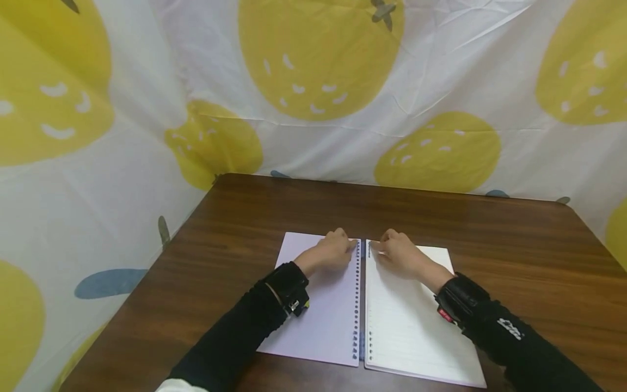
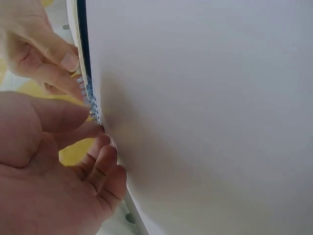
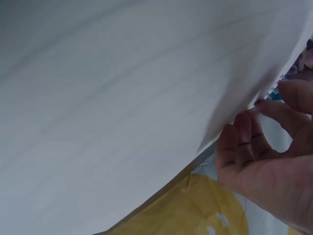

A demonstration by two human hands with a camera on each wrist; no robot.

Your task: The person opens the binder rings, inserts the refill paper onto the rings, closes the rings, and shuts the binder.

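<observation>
Two hands meet at the top of an open spiral notebook lying flat on a brown wooden table; the left hand rests on the lilac left-hand page, its fingers curled with the tips at the blue spiral binding, and in the left wrist view the thumb and fingertips close against the coils; the right hand lies on the white ruled right-hand page, its fingers bent and gathered just across the binding from the left fingertips, and in the right wrist view the fingertips press at the edge of that page; whether either hand truly pinches a coil or only touches it cannot be told; both forearms wear black sleeves with black wrist straps; behind the fingers, beyond the table's far edge, hangs a white cloth printed with large yellow fruit.
</observation>
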